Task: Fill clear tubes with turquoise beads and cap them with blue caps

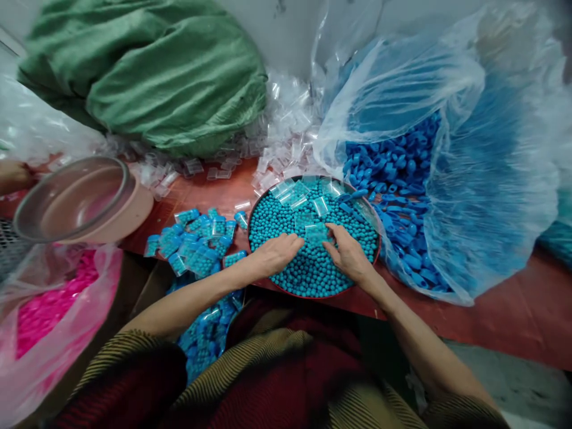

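A round tray with a dark red rim holds small turquoise beads. Several clear plastic containers lie on the beads toward the far side. Over the middle, my right hand has thumb and forefinger at the right end of a clear plastic container, which appears pinched between them. Just left of it, my left hand is closed with its fingers together, low over the beads; anything inside it is hidden. Left of the tray lies a pile of bead-filled containers with blue caps.
Blue plastic parts spill from a translucent bag at right. Behind are a green cloth bundle and loose clear containers. At left stand stacked basins, a bag of pink pieces and another person's hand.
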Available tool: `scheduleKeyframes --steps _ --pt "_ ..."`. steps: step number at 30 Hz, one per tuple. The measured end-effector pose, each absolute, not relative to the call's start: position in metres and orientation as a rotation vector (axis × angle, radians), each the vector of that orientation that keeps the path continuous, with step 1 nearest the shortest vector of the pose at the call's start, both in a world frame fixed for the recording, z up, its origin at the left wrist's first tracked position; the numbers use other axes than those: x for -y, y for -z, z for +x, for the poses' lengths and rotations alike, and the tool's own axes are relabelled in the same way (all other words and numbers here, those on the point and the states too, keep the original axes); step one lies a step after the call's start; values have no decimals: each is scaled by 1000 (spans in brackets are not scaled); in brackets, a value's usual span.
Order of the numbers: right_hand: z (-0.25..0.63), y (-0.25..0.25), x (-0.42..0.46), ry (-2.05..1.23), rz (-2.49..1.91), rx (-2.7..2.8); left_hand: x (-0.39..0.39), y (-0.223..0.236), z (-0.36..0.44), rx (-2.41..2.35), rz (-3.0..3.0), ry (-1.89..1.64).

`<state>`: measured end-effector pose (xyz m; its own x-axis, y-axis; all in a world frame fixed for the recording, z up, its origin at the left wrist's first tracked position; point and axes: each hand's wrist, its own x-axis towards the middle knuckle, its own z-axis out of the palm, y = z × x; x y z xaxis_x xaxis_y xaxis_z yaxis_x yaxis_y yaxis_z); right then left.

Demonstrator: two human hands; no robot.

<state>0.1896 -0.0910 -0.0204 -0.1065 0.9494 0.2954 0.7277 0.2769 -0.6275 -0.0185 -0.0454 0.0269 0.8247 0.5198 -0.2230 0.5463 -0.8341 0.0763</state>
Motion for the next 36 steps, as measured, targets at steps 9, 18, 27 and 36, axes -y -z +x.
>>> scheduleKeyframes --steps 9,18,27,36 --pt "193 37 94 -560 -1489 1890 57 -2 13 -629 2994 318" --pt "202 33 96 -703 -1508 1838 47 19 7 -1124 2391 -450" --pt "197 27 104 -660 -1643 1814 47 22 13 -1338 2419 -310" --pt "194 24 92 -535 -1768 1722 31 14 0 -1235 2257 -336"
